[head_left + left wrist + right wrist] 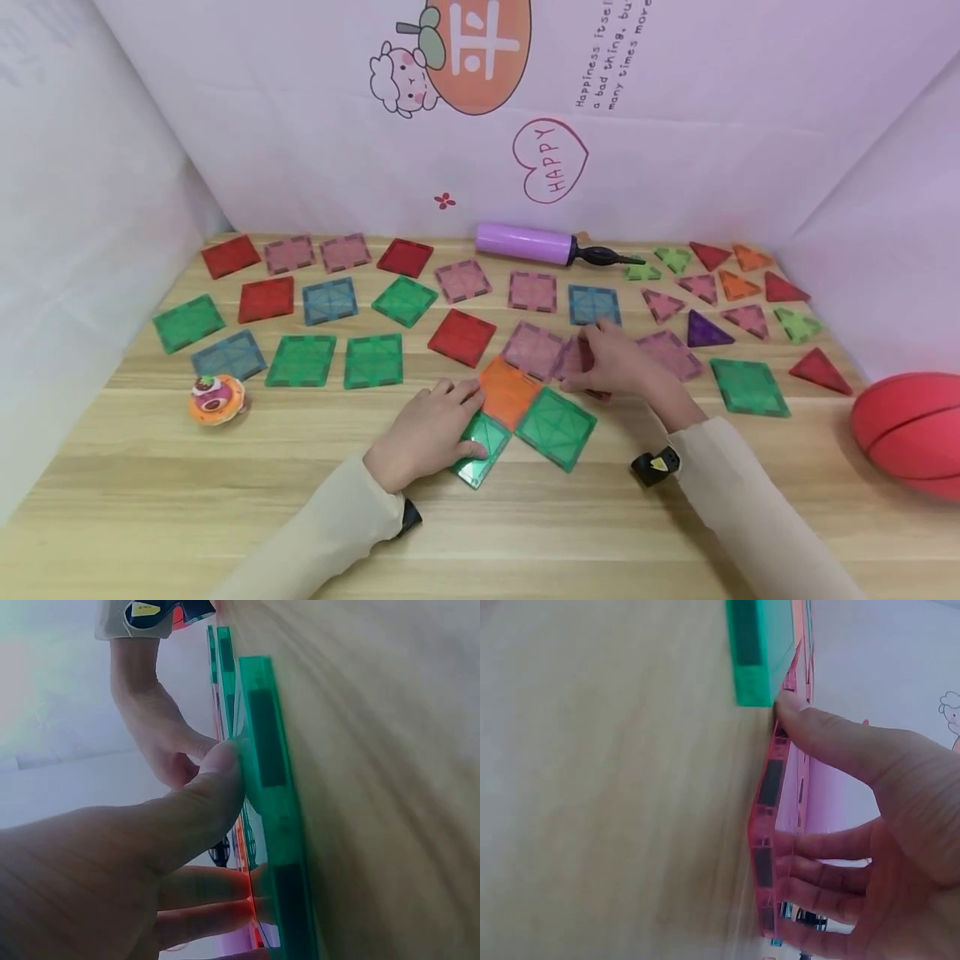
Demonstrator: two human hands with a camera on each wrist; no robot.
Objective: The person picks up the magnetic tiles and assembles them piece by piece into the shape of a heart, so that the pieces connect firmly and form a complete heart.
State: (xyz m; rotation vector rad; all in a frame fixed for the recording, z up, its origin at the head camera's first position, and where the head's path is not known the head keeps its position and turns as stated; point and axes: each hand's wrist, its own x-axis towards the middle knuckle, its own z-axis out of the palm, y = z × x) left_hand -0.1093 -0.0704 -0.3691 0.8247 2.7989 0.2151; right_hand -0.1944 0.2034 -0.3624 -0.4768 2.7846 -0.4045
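My left hand (427,429) rests on a translucent green square magnetic tile (483,457), its thumb lying on top. Its fingers reach the left edge of an orange square tile (508,395). In the left wrist view, the green tile's edge (271,750) runs close to the wood. My right hand (617,360) holds a pink square tile (573,358) by its edges, partly covering it. Thumb and fingers sit apart along that pink tile (765,825) in the right wrist view. Another pink tile (531,350) and a second green tile (558,427) adjoin the orange one.
Several red, pink, blue and green square tiles (373,361) lie across the wooden table (510,542). Small triangular tiles (707,330) spread at the right. A purple hand pump (525,243) lies at the back, a red ball (911,433) far right, a small toy (216,400) left.
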